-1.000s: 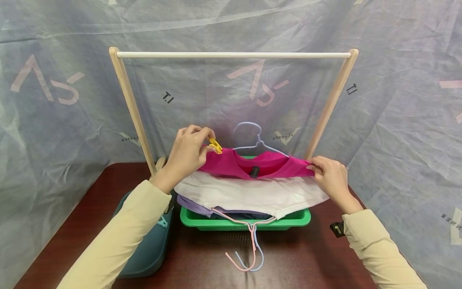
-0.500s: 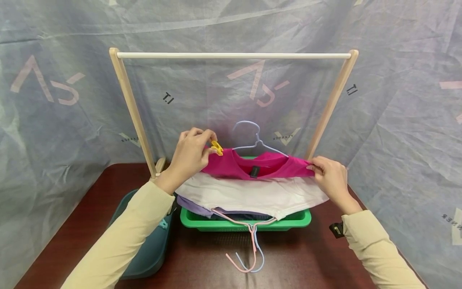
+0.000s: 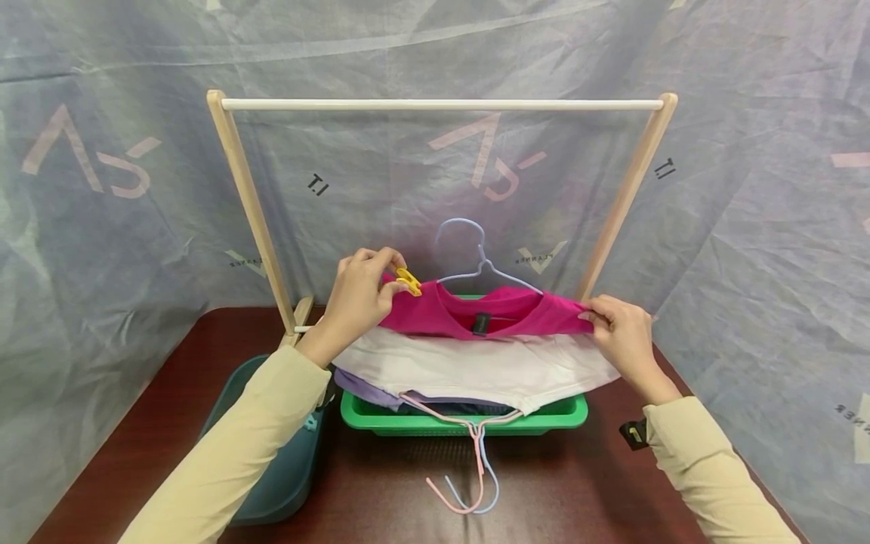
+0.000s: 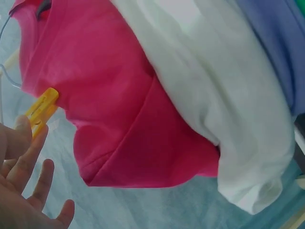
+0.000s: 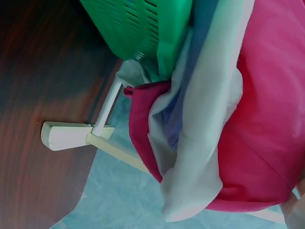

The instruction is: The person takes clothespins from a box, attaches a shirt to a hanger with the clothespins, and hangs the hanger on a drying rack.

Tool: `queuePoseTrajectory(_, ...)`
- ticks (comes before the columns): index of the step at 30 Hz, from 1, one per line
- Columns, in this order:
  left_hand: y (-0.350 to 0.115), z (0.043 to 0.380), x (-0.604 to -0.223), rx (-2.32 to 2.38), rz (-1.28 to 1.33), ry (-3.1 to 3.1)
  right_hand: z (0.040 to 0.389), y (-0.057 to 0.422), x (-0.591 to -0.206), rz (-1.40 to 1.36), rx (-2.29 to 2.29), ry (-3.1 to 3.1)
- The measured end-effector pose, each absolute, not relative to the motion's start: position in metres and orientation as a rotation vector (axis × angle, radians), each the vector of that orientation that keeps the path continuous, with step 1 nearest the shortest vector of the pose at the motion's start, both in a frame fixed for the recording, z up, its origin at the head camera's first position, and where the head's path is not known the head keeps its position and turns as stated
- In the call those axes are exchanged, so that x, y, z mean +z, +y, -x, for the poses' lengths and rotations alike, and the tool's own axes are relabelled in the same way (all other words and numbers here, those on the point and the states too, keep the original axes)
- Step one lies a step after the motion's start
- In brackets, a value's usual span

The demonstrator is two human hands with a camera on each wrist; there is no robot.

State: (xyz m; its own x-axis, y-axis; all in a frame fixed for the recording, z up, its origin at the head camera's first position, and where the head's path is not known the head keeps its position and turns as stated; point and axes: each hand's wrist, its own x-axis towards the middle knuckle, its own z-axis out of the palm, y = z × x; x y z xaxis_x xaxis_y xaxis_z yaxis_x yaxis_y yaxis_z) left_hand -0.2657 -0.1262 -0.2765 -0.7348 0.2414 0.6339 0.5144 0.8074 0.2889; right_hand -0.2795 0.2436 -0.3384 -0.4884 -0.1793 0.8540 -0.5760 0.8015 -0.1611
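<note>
My left hand (image 3: pixel 359 293) pinches a yellow clothespin (image 3: pixel 409 282) between thumb and index finger. In the left wrist view the clothespin (image 4: pixel 44 106) sits at the shoulder edge of a bright pink shirt (image 4: pixel 114 62), the other fingers spread. On the right, my right hand (image 3: pixel 621 329) pinches the pink shirt's other end in the head view. A light blue hanger (image 3: pixel 462 221) stands in its neckline, hook upward. Beneath the pink shirt lies a white shirt (image 3: pixel 469 363), with a purple garment (image 3: pixel 367 387) under that.
The garments lie over a green basket (image 3: pixel 381 423). A pink hanger (image 3: pixel 442 496) and another blue hanger (image 3: pixel 498 491) hang hook-down over its front. Behind stands a wooden rack with a white rail (image 3: pixel 442 104). A dark teal bin (image 3: pixel 285 483) is at left, partly behind my sleeve.
My left hand and the clothespin have shifted slightly down and right. The blue hanger's hook has risen a little and leaned left. My right hand holds nearly still.
</note>
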Motion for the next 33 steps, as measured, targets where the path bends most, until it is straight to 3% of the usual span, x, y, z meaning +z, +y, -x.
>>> queuePoseTrajectory(17, -0.138, 0.269, -0.285, -0.761, 0.615, -2.469, 0.276, 0.243, -0.337, -0.623, 0.628, -2.038)
queuePoseTrajectory(33, -0.137, 0.266, -0.285, -0.684, 0.593, -2.457, 0.271, 0.247, -0.33, -0.875, 0.639, -2.15)
